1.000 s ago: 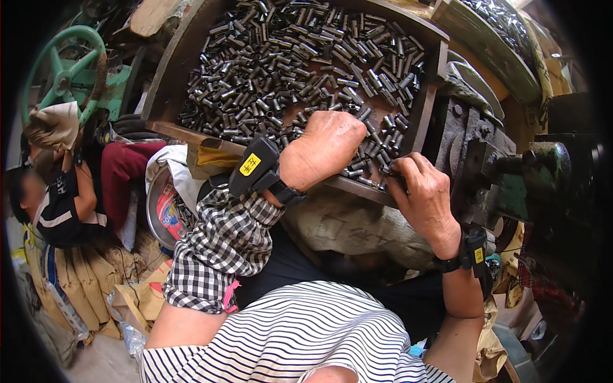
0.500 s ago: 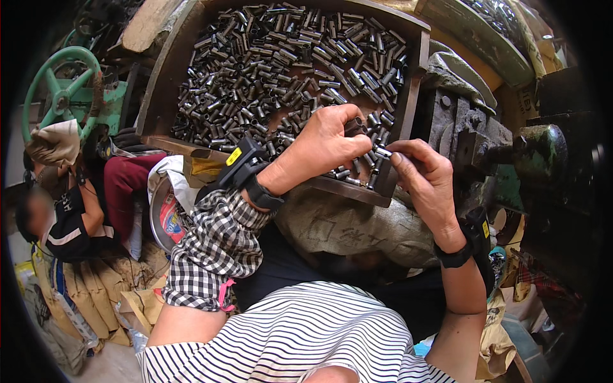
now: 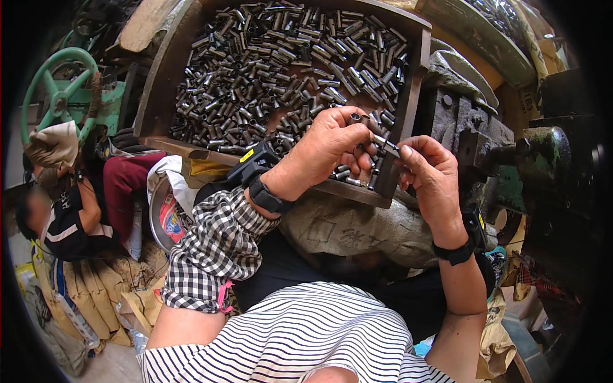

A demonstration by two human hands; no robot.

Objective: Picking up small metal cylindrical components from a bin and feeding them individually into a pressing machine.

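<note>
A wooden tray (image 3: 348, 193) lies before me, heaped with short dark metal tubes (image 3: 236, 96). Over its near right corner, my left hand (image 3: 322, 143) is closed around a few metal tubes (image 3: 359, 120), whose round open ends show above the thumb. My right hand (image 3: 436, 182) comes in from the right and pinches a slim metal piece (image 3: 387, 146) between thumb and fingertips. The piece points toward the left fingers; whether it touches them or enters a tube, I cannot tell. A checked sleeve covers my left forearm, and both wrists wear black bands.
Right of the tray stands a dark, greasy machine (image 3: 543, 159). A pale sack (image 3: 357, 230) bulges below the tray's near edge. At far left are a green handwheel (image 3: 59, 99) and another person (image 3: 80, 210); a metal basin (image 3: 158, 210) stands nearer.
My left hand has turned, showing the tube ends and loosening its lower fingers. My right hand has shifted slightly right, and the metal piece now slants between both hands.
</note>
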